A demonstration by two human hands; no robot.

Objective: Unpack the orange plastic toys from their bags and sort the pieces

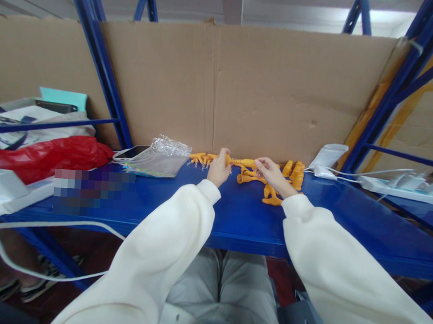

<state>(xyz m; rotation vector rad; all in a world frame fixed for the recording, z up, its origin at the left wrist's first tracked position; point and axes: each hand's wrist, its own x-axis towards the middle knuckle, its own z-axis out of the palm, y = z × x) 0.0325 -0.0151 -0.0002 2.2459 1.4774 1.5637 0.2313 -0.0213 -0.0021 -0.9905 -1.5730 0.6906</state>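
Observation:
Several orange plastic parts lie near the back of the blue shelf (242,222). My left hand (219,169) is closed around one end of a long ribbed orange part (243,162). My right hand (272,175) has its fingertips pinched together at that part's right end; what lies between them is too small to make out. Left of my left hand sits a finger-like cluster of orange parts (199,158), with small silver coiled pieces (193,165) before it. Beneath my right hand are an orange tube (247,178) and a curved orange part (272,199). Thick ridged orange pieces (297,175) stand beside its wrist.
A cardboard sheet (279,87) closes off the back between blue posts (108,67). Leftward lie a clear plastic bag (161,161), a red bag (55,157) and white cables (69,224). A white packet (326,159) and a power strip (401,188) are at right.

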